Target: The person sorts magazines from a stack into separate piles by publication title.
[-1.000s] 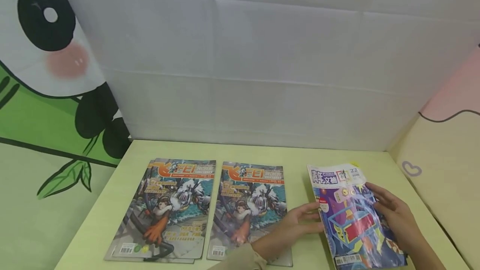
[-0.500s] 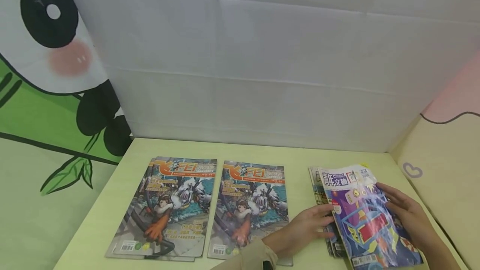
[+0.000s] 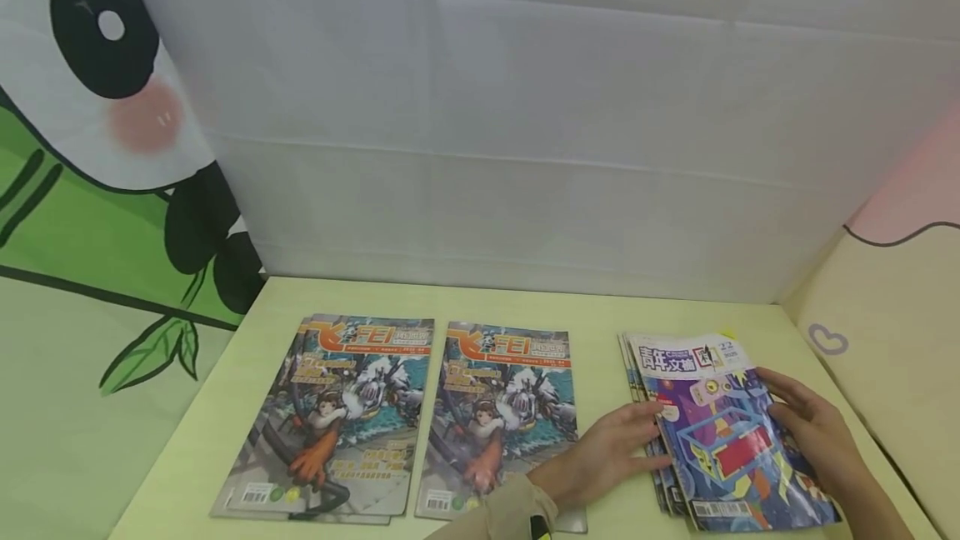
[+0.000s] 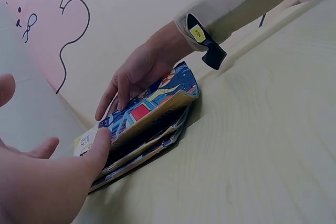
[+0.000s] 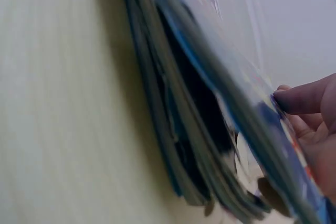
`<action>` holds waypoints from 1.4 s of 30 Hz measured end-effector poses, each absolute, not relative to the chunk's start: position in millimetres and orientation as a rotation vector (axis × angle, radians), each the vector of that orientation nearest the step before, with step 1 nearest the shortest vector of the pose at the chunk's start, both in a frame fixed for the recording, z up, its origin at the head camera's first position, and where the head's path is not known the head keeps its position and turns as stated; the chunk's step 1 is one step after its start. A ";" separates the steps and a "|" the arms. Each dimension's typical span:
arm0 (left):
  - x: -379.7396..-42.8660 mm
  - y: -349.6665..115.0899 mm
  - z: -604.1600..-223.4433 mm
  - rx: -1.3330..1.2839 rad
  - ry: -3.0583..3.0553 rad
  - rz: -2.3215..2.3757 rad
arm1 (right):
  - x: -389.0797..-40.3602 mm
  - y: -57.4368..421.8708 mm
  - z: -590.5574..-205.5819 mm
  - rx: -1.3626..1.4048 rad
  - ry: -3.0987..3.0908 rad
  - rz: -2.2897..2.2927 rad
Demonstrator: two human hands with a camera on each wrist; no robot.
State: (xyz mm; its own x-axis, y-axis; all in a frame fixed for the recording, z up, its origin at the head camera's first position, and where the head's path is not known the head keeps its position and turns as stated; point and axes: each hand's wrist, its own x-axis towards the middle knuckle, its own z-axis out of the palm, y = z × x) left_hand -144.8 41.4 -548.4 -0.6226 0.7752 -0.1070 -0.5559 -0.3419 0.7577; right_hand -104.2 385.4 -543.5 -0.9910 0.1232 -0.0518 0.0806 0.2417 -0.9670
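Note:
A purple and blue magazine (image 3: 720, 432) with a white title band lies on top of a stack at the table's right side. Edges of the magazines below (image 3: 637, 373) peek out along its left. My right hand (image 3: 813, 423) grips the top magazine by its right edge, the thumb on the cover. At the left edge, my left hand (image 3: 607, 452) has its fingers spread and fairly straight, fingertips right at the stack's side. In the left wrist view, a dark gap shows under the raised cover magazine (image 4: 142, 111), above the lower magazines (image 4: 152, 148).
Left of the stack, another comic-style magazine (image 3: 498, 415) lies face up, partly hidden by my left forearm. Farther left is a pile of matching magazines (image 3: 337, 415), slightly offset. The pale yellow table (image 3: 600, 315) meets a white wall (image 3: 525, 107) behind.
The top magazine first shifted right, uncovering the magazines beneath, then came slightly back left. Both hands moved right with it.

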 end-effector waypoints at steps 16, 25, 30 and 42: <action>-147.9 43.0 -542.8 0.388 1.021 2.037 | -108.0 387.6 -557.9 -0.235 -2.572 1.554; -147.7 37.3 -543.0 0.422 1.034 2.005 | -108.5 386.7 -558.4 -0.264 -2.609 1.487; -147.1 34.5 -542.0 0.421 1.044 1.993 | -108.0 385.5 -557.6 -0.310 -2.618 1.530; -140.1 9.7 -538.9 0.548 1.074 1.882 | -104.7 378.5 -555.8 -0.265 -2.692 1.281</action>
State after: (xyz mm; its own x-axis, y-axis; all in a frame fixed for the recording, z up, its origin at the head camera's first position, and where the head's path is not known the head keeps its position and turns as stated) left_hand -140.1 9.7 -538.9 -0.5194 0.8534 -0.0441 -0.4724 -0.2437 0.8470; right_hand -104.7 378.5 -555.8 -0.9734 0.2218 0.0572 0.0955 0.6199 -0.7788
